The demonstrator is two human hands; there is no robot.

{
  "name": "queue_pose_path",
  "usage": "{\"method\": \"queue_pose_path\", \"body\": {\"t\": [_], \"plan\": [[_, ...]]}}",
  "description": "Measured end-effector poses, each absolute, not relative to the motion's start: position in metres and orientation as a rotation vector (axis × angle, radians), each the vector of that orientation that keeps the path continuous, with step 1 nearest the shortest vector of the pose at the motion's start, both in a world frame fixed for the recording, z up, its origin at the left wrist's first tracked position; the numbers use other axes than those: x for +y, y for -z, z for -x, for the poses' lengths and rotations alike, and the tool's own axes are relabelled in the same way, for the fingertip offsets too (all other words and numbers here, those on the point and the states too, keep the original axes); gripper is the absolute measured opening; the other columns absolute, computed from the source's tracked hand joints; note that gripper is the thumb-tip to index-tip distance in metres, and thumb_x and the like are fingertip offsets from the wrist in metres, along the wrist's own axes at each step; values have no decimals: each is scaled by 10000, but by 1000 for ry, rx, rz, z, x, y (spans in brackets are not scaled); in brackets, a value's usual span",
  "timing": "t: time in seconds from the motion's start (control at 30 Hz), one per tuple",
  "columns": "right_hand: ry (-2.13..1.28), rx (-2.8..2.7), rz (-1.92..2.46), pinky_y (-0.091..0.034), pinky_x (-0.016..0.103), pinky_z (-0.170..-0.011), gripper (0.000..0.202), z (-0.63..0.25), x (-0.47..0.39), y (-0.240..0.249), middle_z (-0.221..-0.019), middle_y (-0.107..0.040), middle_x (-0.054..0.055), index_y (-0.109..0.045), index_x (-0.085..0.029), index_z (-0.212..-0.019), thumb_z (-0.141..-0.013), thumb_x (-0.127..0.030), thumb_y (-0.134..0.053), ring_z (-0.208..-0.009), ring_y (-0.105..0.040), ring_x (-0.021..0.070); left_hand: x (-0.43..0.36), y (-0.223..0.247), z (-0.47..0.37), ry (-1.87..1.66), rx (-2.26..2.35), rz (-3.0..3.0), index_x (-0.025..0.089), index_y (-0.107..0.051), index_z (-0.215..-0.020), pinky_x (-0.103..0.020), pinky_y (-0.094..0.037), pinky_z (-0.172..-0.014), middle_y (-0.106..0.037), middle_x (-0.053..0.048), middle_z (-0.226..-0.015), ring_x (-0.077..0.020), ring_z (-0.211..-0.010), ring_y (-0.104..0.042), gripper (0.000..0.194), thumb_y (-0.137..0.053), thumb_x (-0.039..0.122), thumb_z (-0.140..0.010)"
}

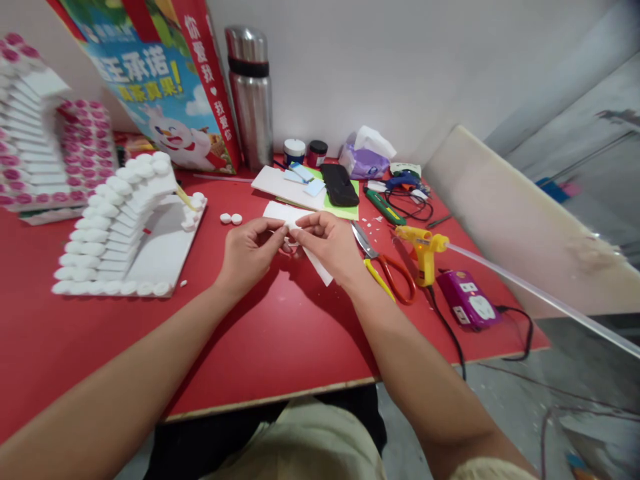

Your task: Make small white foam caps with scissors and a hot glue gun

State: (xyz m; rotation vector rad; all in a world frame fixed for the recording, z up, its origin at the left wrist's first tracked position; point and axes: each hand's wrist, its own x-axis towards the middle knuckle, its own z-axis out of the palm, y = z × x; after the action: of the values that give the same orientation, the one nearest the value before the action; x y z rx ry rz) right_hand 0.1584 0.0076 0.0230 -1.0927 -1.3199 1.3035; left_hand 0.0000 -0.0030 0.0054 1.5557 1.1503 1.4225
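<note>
My left hand (250, 250) and my right hand (330, 245) meet over the red table (260, 333), fingertips pinched together on a small white piece (289, 230) between them. Under the hands lies a white foam sheet (280, 212), its lower end sticking out below my right palm. Just right of my right hand lie scissors (383, 263) with yellow and red handles. A white stepped foam model (127, 230) edged with round white caps stands to the left of my left hand.
A yellow glue gun (424, 248) with a long clear glue stick stands by a purple power strip (467, 303). Two loose white caps (231, 218), a steel flask (250, 97), a black case (339, 185), a green cutter (384, 207) and a pink-capped model (45, 153) sit further back.
</note>
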Motion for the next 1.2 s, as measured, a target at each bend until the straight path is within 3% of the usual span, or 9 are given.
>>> {"method": "queue_pose_path", "body": {"t": [0.2,0.37,0.53,0.73,0.8,0.93,1.1,1.2], "plan": [[-975,-1506,1256,-445,247,-510,179,-158,7,-17,-641,-669,-9,-618,-193,-745,-824,-317,-723,-534,-582,116,-5,-6,-1,-1390,1196,-1568,124,-750,-905,-231,-533,-501,-709,-17,-632,-135,-512,-653,170,-674,276,-891],[-944,-1437,1198,-464,261,-546,200,-147,0,-16,-642,-663,-6,-620,-197,-740,-828,-339,-729,-561,-613,128,-4,-3,1,-1599,1288,-2009,148,-765,-862,-249,-545,-641,-755,-48,-751,-141,-655,-683,136,-647,198,-909],[-1181,-1269,1081,-484,256,-503,339,-142,-5,-23,-643,-680,-11,-636,-195,-781,-789,-503,-778,-481,-592,111,-1,2,6,-1702,1284,-2377,146,-770,-1015,-296,-579,-830,-794,-113,-978,-202,-896,-747,168,-627,168,-929],[-1227,-1175,1038,-481,243,-484,339,-147,-4,-28,-632,-681,-14,-624,-194,-750,-761,-477,-810,-466,-578,101,-5,0,5,-1650,1178,-2352,173,-776,-1086,-325,-573,-940,-790,-109,-1084,-225,-1023,-743,206,-641,177,-930],[-1229,-1181,1030,-479,246,-480,334,-150,-3,-29,-617,-669,-22,-620,-196,-740,-756,-468,-812,-453,-561,96,-7,-3,2,-1597,1149,-2123,178,-787,-1054,-336,-592,-901,-789,-107,-1070,-220,-963,-751,188,-651,230,-936],[-1292,-1258,1018,-465,249,-466,361,-156,0,-30,-607,-656,-27,-627,-193,-751,-733,-496,-822,-449,-548,95,-6,-9,1,-1446,1065,-1582,158,-794,-960,-291,-605,-628,-767,-55,-795,-161,-618,-711,195,-701,321,-907],[-1322,-1330,973,-484,257,-476,356,-160,1,-31,-643,-679,-14,-631,-188,-764,-745,-488,-823,-465,-566,102,0,-7,6,-1384,942,-1561,192,-810,-980,-264,-575,-580,-740,-40,-838,-123,-581,-674,175,-719,313,-893],[-1290,-1388,984,-472,260,-475,354,-160,0,-30,-639,-680,-7,-630,-192,-771,-781,-505,-794,-469,-564,108,0,-7,6,-1394,967,-1643,204,-817,-952,-253,-551,-578,-695,-21,-755,-118,-579,-647,150,-702,288,-903]]}}
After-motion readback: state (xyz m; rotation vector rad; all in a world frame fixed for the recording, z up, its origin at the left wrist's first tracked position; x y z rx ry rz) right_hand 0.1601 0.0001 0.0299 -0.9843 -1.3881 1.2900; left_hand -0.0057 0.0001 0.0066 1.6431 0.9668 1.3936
